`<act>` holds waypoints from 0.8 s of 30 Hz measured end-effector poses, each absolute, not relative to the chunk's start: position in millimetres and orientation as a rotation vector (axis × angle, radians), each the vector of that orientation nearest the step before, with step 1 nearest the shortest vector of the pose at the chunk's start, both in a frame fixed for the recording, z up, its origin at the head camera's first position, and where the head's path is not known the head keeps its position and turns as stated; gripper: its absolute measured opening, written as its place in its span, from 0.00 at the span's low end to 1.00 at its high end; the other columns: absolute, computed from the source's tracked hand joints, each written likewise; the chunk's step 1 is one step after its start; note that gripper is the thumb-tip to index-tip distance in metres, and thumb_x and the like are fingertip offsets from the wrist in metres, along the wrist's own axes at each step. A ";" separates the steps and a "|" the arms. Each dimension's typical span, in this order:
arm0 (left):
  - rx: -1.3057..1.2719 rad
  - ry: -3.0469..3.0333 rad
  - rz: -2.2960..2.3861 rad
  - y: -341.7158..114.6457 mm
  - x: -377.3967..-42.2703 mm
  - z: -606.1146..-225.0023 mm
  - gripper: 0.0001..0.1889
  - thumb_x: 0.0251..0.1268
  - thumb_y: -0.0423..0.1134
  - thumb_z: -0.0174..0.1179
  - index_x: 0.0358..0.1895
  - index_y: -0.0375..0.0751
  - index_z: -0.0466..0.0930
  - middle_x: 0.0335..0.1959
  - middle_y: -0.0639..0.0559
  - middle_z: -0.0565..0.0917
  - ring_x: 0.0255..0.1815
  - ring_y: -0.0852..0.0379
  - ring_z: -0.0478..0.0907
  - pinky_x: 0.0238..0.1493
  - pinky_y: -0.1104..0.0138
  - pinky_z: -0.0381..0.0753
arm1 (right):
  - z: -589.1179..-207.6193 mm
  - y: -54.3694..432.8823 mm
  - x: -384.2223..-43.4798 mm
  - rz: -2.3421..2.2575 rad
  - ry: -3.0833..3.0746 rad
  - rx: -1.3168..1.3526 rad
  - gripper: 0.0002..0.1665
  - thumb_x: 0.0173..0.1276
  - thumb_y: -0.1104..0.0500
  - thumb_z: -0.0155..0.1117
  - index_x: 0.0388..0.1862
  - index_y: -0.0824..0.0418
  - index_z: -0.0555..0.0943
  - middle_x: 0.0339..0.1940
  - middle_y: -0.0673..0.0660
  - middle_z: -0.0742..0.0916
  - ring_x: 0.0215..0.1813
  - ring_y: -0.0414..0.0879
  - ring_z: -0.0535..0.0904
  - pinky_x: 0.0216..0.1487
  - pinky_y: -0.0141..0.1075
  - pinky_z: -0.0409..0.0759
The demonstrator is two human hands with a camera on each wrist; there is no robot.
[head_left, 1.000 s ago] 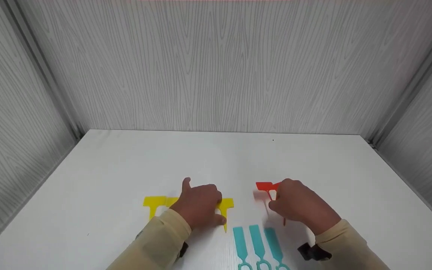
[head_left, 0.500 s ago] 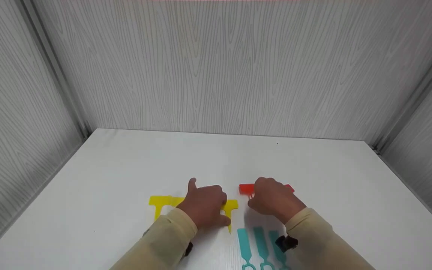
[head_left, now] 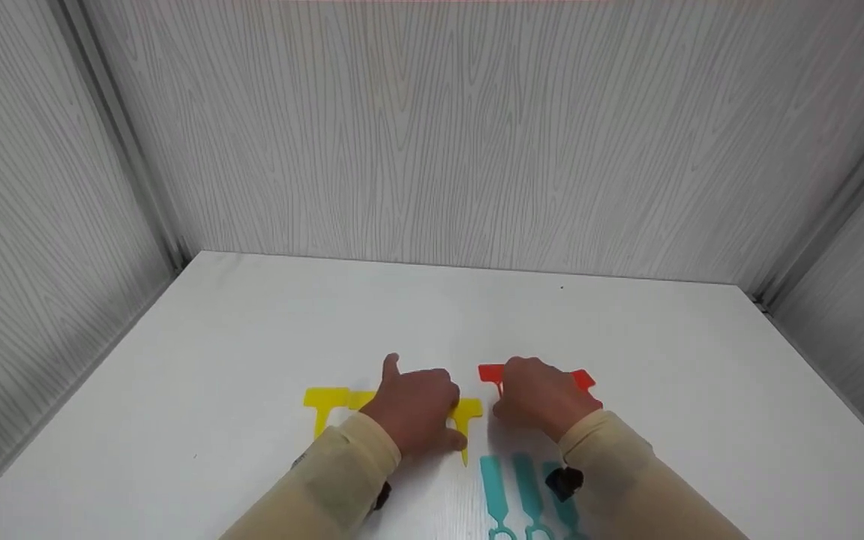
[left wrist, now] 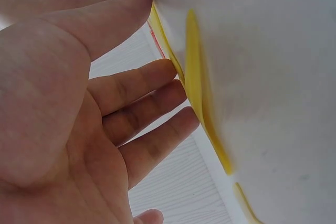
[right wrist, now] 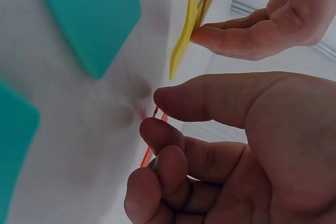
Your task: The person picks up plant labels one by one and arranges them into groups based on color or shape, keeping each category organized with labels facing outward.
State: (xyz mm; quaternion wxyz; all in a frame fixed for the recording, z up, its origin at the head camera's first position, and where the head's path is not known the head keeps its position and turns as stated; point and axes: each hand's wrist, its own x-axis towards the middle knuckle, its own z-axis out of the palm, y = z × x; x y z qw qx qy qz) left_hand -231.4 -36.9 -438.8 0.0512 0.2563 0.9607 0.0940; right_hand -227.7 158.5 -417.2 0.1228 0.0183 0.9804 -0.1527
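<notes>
T-shaped yellow plant labels (head_left: pixel 325 397) lie in a row on the white table. My left hand (head_left: pixel 417 412) rests over the row, its thumb and fairly straight fingertips touching the yellow label (head_left: pixel 467 409) at the right end. In the left wrist view, another yellow label (left wrist: pixel 194 66) lies by those fingertips. To the right, my right hand (head_left: pixel 541 397) pinches a red T-shaped plant label between thumb and index finger, close to the tabletop. Red heads show on its left (head_left: pixel 490 373) and right (head_left: pixel 583 379); the hand hides what lies between. Only slivers of red (right wrist: pixel 146 157) appear in the right wrist view.
Several teal strip tags with ring ends (head_left: pixel 493 484) lie in front of the right hand, partly under the right forearm. Grey wood-grain panels (head_left: pixel 432 135) enclose the white table (head_left: pixel 289 322) at the back and both sides.
My right hand has moved left with the red labels and lowered them to the table beside the yellow row. The left hand stays on the yellow labels. The head view has shifted slightly.
</notes>
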 end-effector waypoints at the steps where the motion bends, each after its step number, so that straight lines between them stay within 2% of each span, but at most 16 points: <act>1: 0.779 2.924 0.288 -36.5 -231.4 -438.7 0.26 0.58 0.59 0.84 0.55 0.50 0.94 0.37 0.60 0.85 0.46 0.56 0.83 0.80 0.25 0.54 | -417.1 159.6 -227.2 -0.448 2.857 0.064 0.29 0.63 0.53 0.86 0.57 0.59 0.81 0.38 0.55 0.87 0.35 0.52 0.84 0.41 0.51 0.92; 5: 0.789 2.924 0.282 -35.3 -230.4 -438.4 0.26 0.58 0.58 0.84 0.55 0.50 0.94 0.39 0.60 0.86 0.46 0.56 0.83 0.80 0.25 0.55 | -414.9 164.4 -226.4 -0.462 2.848 0.098 0.30 0.65 0.52 0.85 0.59 0.60 0.81 0.39 0.55 0.86 0.37 0.52 0.83 0.42 0.49 0.91; 8: 0.796 2.926 0.267 -34.4 -229.8 -438.6 0.26 0.58 0.59 0.83 0.55 0.50 0.94 0.39 0.59 0.87 0.47 0.55 0.84 0.80 0.25 0.56 | -412.1 169.1 -226.7 -0.460 2.848 0.105 0.27 0.69 0.51 0.82 0.58 0.61 0.82 0.38 0.56 0.85 0.37 0.52 0.82 0.40 0.45 0.87; 14: 0.803 2.927 0.239 -34.1 -229.7 -438.7 0.25 0.60 0.60 0.82 0.53 0.49 0.93 0.40 0.58 0.86 0.48 0.55 0.84 0.79 0.25 0.57 | -403.7 190.7 -224.4 -0.475 2.858 0.130 0.17 0.76 0.52 0.75 0.50 0.64 0.86 0.29 0.58 0.83 0.32 0.52 0.79 0.35 0.42 0.80; 18: 0.799 2.931 0.240 -34.6 -229.4 -438.6 0.24 0.60 0.60 0.81 0.53 0.49 0.93 0.41 0.58 0.86 0.49 0.55 0.84 0.78 0.25 0.56 | -400.2 212.6 -223.0 -0.520 2.861 0.179 0.12 0.77 0.55 0.70 0.42 0.64 0.87 0.24 0.57 0.80 0.29 0.50 0.76 0.31 0.40 0.77; 21: 0.790 2.932 0.266 -34.9 -228.9 -438.7 0.25 0.60 0.60 0.82 0.54 0.49 0.93 0.42 0.58 0.87 0.50 0.54 0.85 0.79 0.26 0.56 | -399.5 228.5 -221.3 -0.510 2.877 0.211 0.12 0.76 0.56 0.68 0.43 0.66 0.83 0.27 0.57 0.81 0.29 0.51 0.75 0.31 0.40 0.76; 24: 0.785 2.925 0.278 -35.4 -228.8 -438.5 0.26 0.60 0.60 0.82 0.55 0.49 0.93 0.43 0.58 0.87 0.50 0.54 0.85 0.79 0.25 0.56 | -400.6 239.9 -217.4 -0.472 2.886 0.233 0.16 0.73 0.57 0.71 0.48 0.68 0.81 0.33 0.59 0.83 0.34 0.53 0.77 0.34 0.42 0.78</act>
